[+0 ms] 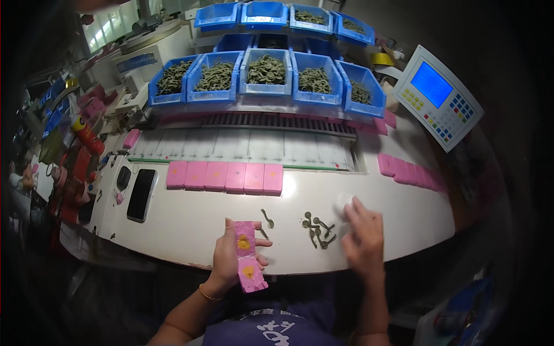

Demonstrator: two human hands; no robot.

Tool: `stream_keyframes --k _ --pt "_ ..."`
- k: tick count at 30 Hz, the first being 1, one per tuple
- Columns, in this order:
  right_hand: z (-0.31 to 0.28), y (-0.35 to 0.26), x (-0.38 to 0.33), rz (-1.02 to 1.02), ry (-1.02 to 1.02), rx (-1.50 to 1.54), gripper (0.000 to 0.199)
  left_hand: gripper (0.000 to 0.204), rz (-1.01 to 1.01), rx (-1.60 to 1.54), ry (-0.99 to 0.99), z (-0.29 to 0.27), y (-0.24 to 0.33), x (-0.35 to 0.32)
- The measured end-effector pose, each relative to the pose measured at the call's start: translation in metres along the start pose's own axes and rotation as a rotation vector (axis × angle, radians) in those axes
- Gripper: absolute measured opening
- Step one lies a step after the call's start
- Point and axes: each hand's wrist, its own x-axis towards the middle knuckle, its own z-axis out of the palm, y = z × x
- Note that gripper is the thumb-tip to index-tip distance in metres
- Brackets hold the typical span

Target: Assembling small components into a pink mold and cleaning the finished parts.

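My left hand (pixel 226 254) grips a pink rubber mould (pixel 246 258), laid open in two halves with an orange-yellow patch on each inner face. My right hand (pixel 363 236) is over the right side of the white table, its fingers bent round a small white wad (pixel 345 203) that is blurred. Between my hands lies a loose pile of small grey-green stemmed pieces (pixel 317 230) with round heads. A single such piece (pixel 268 218) rests just beyond the left fingertips, and another lies partly behind them.
A row of pink mould blocks (pixel 225 176) lies beyond my hands, with more pink blocks (pixel 410 172) at the right. Blue bins (pixel 265 87) of green pieces stand behind a marked white panel (pixel 242 148). A black phone (pixel 141 195) lies left; a control panel (pixel 438 95) stands right.
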Motion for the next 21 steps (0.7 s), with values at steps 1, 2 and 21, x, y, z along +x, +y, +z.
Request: stream_keyframes --k 1,2,21 --pt "0.006 -0.022 -0.001 -0.227 0.150 0.029 0.064 0.081 -0.011 -0.008 -0.018 0.002 0.000 0.000" --pt "0.016 -0.047 -0.009 -0.267 0.108 0.164 0.058 0.076 -0.051 -0.012 -0.046 0.003 0.004 -0.002" --pt "0.030 -0.079 -0.037 -0.385 -0.443 0.648 0.064 0.058 0.179 0.145 0.012 0.012 0.002 -0.009"
